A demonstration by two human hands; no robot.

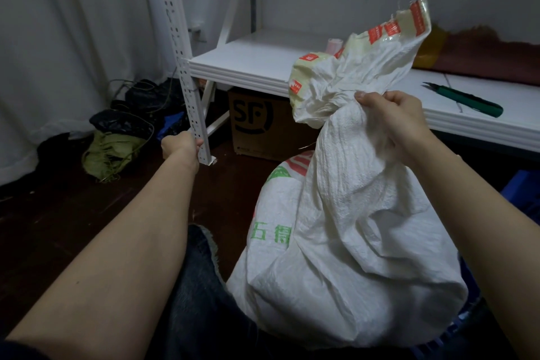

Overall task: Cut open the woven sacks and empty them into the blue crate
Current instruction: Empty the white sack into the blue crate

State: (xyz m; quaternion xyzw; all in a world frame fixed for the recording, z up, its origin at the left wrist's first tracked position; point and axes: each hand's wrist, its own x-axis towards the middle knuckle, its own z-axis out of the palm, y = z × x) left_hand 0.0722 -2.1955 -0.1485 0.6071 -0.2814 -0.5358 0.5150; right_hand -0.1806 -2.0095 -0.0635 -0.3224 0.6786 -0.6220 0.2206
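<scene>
Under shelf [248, 64], "SF" box [257, 126] behind sack [350, 228]

Cannot see inside the woven sack [350, 242], bunched tight at the neck in the grip of the right hand [394, 123]. Can make out only slivers of the blue crate [523, 193] past the sack, cropped by the right edge. Cannot read the green print [270, 235], lost in folds. Cannot see the fingertips of the left hand [181, 147], curled behind the shelf post [187, 90].
</scene>
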